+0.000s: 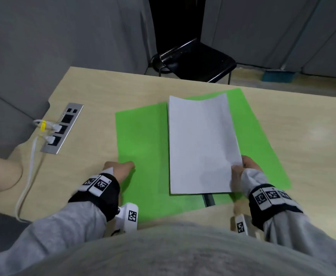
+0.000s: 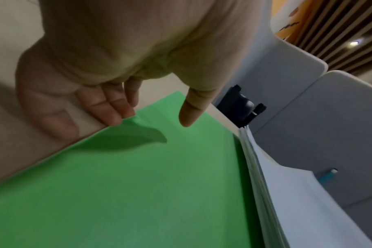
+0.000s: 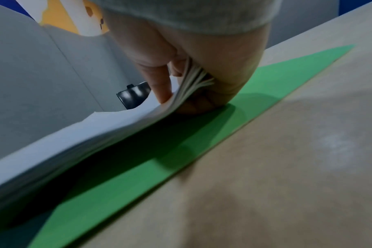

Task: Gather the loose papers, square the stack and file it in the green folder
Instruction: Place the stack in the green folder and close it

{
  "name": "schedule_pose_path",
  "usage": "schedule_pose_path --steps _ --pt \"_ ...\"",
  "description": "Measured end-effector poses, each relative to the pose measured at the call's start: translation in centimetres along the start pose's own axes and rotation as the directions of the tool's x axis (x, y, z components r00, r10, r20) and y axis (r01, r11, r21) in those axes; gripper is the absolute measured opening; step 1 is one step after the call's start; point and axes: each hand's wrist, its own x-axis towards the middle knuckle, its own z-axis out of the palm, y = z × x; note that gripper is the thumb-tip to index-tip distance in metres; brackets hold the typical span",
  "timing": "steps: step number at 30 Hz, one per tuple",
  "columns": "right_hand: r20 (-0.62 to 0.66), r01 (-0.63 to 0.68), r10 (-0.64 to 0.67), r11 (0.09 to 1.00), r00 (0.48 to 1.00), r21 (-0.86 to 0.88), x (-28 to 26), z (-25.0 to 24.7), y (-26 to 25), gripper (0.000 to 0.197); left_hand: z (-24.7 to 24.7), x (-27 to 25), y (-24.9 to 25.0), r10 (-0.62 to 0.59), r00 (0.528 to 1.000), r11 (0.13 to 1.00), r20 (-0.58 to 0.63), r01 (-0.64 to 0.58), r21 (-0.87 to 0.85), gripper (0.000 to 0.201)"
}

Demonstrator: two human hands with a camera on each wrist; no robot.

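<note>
The stack of white papers (image 1: 200,144) lies over the right half of the open green folder (image 1: 141,140), which is spread flat on the wooden desk (image 1: 302,126). The right hand (image 1: 242,170) pinches the stack's near right edge at about 4 o'clock, thumb on top and fingers (image 3: 200,104) beneath, lifting that edge off the folder. The left hand (image 1: 121,170) is relaxed and spread, fingertips (image 2: 117,114) touching the folder's left edge at 8 o'clock. A socket strip (image 1: 63,128) sits at 9 o'clock and a black chair (image 1: 199,60) at 12.
</note>
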Motion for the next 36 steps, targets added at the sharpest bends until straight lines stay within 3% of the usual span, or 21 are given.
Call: schedule_pose_path --steps 5,9,12,18,21,24,26,28,32,36 --pt "0.023 -0.005 0.005 1.0 1.0 0.005 0.5 -0.9 0.2 0.018 0.6 1.3 0.0 -0.02 1.0 0.994 -0.005 0.019 -0.111 0.103" --pt "0.056 -0.026 0.022 0.998 0.998 0.064 0.5 -0.8 0.7 0.024 0.0 0.3 1.1 -0.021 0.999 0.997 0.027 0.023 -0.075 0.062" --pt "0.071 -0.05 0.042 0.992 0.997 0.112 0.7 -0.6 0.9 0.024 0.0 0.4 1.3 -0.014 0.999 0.996 0.031 0.016 -0.086 0.072" --pt "0.052 -0.075 0.068 0.986 0.996 0.147 0.1 -0.5 0.1 0.026 0.7 1.4 0.2 -0.06 0.996 0.976 0.068 0.073 -0.205 0.061" --pt "0.119 -0.088 0.067 0.979 0.991 0.183 -1.0 -0.7 -0.4 0.03 0.8 0.7 0.8 -0.034 0.998 0.986 0.052 0.042 -0.162 0.056" --pt "0.053 -0.062 0.057 0.993 0.997 0.1 0.0 -0.7 0.0 0.028 0.2 0.7 1.2 -0.01 0.999 0.999 0.039 0.012 -0.051 0.049" --pt "-0.029 -0.019 0.017 0.998 0.999 -0.059 1.2 -0.3 0.5 0.03 -0.1 1.0 1.2 0.0 0.999 0.999 0.04 0.002 -0.045 0.045" --pt "-0.067 -0.012 0.003 0.992 0.998 -0.123 2.2 -0.2 0.9 0.033 -0.1 1.0 1.3 0.02 0.999 0.998 0.032 -0.018 -0.058 0.057" --pt "-0.029 -0.029 0.025 0.988 0.999 -0.15 2.3 1.1 1.4 0.036 -1.1 1.2 2.5 0.048 0.999 0.995 -0.024 -0.05 -0.091 0.067" --pt "0.095 -0.015 0.036 0.977 0.995 -0.214 1.4 3.4 1.5 0.04 -2.1 2.2 3.9 0.169 0.98 0.985 -0.103 -0.166 0.041 0.073"
